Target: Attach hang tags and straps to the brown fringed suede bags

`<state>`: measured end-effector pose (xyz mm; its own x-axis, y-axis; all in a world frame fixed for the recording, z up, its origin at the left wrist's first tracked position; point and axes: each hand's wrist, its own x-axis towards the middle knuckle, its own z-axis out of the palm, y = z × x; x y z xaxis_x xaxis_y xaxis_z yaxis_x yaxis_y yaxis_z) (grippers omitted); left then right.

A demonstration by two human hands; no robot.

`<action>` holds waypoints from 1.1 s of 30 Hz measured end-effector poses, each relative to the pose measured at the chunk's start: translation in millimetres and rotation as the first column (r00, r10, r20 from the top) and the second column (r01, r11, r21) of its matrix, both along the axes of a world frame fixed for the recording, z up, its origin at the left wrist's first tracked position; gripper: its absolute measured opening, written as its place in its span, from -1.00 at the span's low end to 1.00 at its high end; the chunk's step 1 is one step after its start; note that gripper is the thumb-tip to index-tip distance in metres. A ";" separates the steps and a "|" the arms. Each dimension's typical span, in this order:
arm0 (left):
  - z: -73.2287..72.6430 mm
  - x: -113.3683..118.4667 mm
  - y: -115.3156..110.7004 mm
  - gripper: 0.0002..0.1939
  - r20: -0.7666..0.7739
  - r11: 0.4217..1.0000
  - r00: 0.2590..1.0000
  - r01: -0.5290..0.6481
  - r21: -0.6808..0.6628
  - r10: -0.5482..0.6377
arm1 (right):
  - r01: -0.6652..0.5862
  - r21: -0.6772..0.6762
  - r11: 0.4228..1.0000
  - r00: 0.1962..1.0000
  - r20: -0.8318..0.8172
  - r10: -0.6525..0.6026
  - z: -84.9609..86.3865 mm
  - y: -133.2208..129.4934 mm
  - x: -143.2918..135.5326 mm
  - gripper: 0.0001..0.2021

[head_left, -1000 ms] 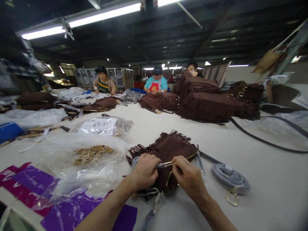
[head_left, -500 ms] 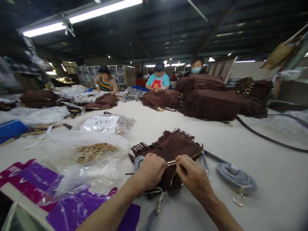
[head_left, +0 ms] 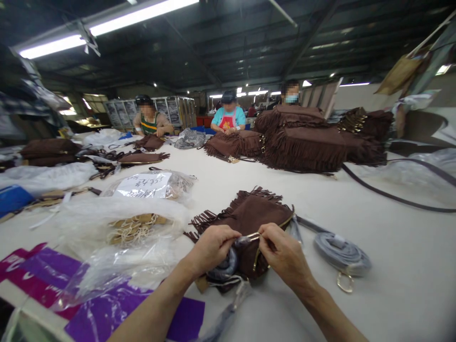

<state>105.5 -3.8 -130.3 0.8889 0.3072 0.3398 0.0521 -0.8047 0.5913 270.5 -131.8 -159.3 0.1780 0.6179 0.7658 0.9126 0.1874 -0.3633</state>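
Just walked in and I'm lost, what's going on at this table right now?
A person is working on a brown fringed bag lying on a white table. The left hand and right hand pinch a small gold metal piece at the bag's zipper edge. A wrapped grey strap lies to the right, plastic bags to the left. Other people work across the table.

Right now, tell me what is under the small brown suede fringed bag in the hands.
Under the brown suede fringed bag lies the white table. Beneath its near end, between the left hand and right hand, grey wrapped strap and white string show. Anything further beneath is covered.
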 end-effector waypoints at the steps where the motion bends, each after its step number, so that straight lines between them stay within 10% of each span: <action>1: -0.9 0.7 0.8 -0.73 -0.007 0.999 1.000 0.010 0.033 -0.009 | 0.001 -0.003 1.000 1.000 0.016 -0.001 0.3 -0.1 0.0 -0.83; 12: 6.7 4.4 -5.2 -0.84 -0.184 0.895 0.983 0.089 0.437 -0.008 | 0.003 0.034 0.999 0.981 0.191 -0.010 5.7 -3.8 -4.5 -0.79; 20: 6.2 3.0 0.3 -0.88 -0.181 0.901 0.981 0.018 0.433 0.067 | 0.003 0.030 1.000 0.988 0.152 -0.008 9.3 -4.2 -3.2 -0.79; 26: 16.4 2.7 -18.1 -0.78 0.158 0.951 0.987 -0.040 0.305 -0.010 | -0.042 0.025 0.999 0.998 -0.035 0.043 12.1 -4.9 -5.3 -0.82; 33: 3.9 12.3 -20.4 -0.75 0.107 0.847 0.991 0.007 0.531 -0.076 | 0.010 0.036 0.999 0.991 -0.131 -0.005 15.4 -4.5 -4.2 -0.84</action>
<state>117.8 -24.2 -126.4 0.8390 0.0143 0.5439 -0.0317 -0.9967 0.0752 266.3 -136.3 -143.9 0.2828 0.5883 0.7576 0.8589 0.1963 -0.4730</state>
